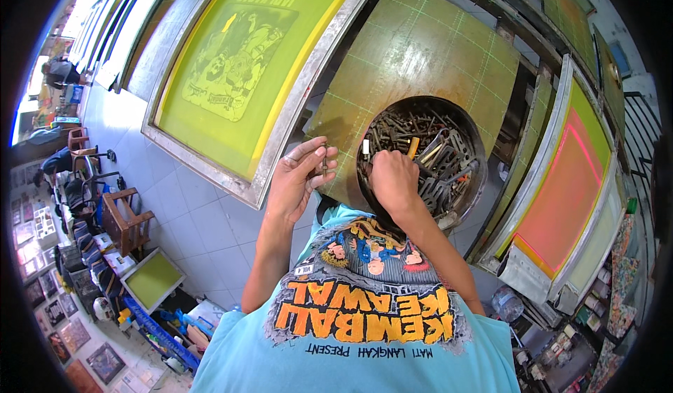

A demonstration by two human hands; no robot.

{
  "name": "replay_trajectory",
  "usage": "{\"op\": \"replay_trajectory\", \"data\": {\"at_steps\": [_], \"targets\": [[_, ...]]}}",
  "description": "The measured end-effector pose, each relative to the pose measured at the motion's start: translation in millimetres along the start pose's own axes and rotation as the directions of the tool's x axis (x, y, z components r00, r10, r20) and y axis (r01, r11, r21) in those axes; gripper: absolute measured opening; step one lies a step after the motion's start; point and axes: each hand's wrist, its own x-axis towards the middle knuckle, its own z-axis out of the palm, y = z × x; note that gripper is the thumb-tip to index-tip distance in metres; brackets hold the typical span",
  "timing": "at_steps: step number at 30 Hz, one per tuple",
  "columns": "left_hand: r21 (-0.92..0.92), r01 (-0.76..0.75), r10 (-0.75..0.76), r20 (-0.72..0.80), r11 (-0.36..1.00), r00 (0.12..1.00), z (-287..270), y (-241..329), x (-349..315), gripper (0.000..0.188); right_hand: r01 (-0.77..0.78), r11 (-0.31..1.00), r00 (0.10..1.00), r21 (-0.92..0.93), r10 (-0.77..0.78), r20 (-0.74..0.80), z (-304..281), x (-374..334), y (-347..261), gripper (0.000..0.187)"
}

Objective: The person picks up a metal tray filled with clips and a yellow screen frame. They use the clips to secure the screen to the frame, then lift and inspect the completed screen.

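So my left hand [291, 183] is up just left of centre in the frame, wrist bent a little with the forearm rising from lower down; thumb and fingers are nearly closed together, with only the thin dark metal bolt [324, 160] pinched between them, standing roughly upright; the fingers point off to the right and the ones not doing the pinching are loosely bent.

My right hand [394, 179] is right of centre, over the near left part of the round dark metal tin [471, 130]; that forearm slants up and leftward from the lower right, back of the hand facing up and fingers curled down into a loose fist; the fingertips are hidden under my knuckles, so I can't tell how far open they are or if they've got hold of anything.

The tin's packed with a messy heap of bolts, screws and grey metal brackets [438, 151], plus a small yellow piece [413, 147] just above my right knuckles; it sits on a worn olive-green board with pale grid lines [420, 36], up in the top middle; a yellow-green mesh screen in a metal frame [259, 57] fills the upper left, and a pink-and-yellow framed screen [564, 197] leans at the right.
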Motion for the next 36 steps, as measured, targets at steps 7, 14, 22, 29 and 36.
{"op": "replay_trajectory", "data": {"at_steps": [7,14,22,29,36], "targets": [[-0.020,0.008,-0.008,0.013,1.000,1.000,-1,-5,-1,0.036,-0.043,0.995,0.999,0.089,0.042,0.014,-7,8,2,0.018],[-0.032,-0.007,0.007,0.007,0.999,1.000,-12,-3,-1,0.035,0.082,0.969,0.995,0.234,-0.066,-0.075,-8,0,12,0.025],[0.005,-0.001,0.001,0.010,1.000,1.000,-3,2,1,0.035,0.023,0.982,0.998,0.189,-0.035,0.058,-8,14,1,0.020],[-0.035,0.007,-0.006,0.018,0.999,1.000,2,2,0,0.034,0.008,0.982,0.995,0.188,-0.026,0.095,0,12,4,0.020],[0.002,0.014,-0.014,0.008,1.000,1.000,1,-1,4,0.034,-0.348,0.578,0.928,0.738,0.098,0.360,-12,21,10,0.025]]}}
